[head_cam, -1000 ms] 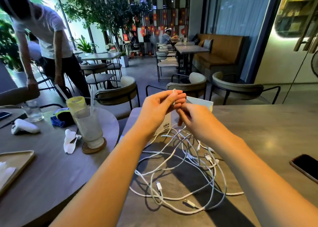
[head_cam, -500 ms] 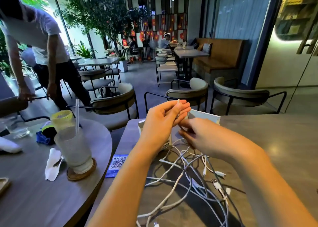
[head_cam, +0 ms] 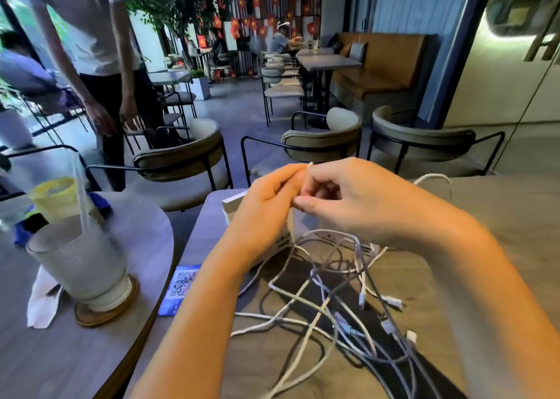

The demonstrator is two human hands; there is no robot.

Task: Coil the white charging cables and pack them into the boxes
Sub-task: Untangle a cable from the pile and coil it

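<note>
— Where's the cable (head_cam: pixel 309 168)?
— Its end is pinched between my left hand (head_cam: pixel 266 204) and right hand (head_cam: pixel 348 204); the rest hangs tangled below.
— How does it handle?
— Light, limp, probably snags. Grip near the plug.

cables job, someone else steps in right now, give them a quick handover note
Left hand and right hand: raised together above the table, both pinching the end of one white cable.
Cables: the rest lie in a loose tangle on the table below the hands.
White box: behind the left hand, mostly hidden.
Done: no cable visibly coiled or packed.
Left: coil each cable and box them.
</note>
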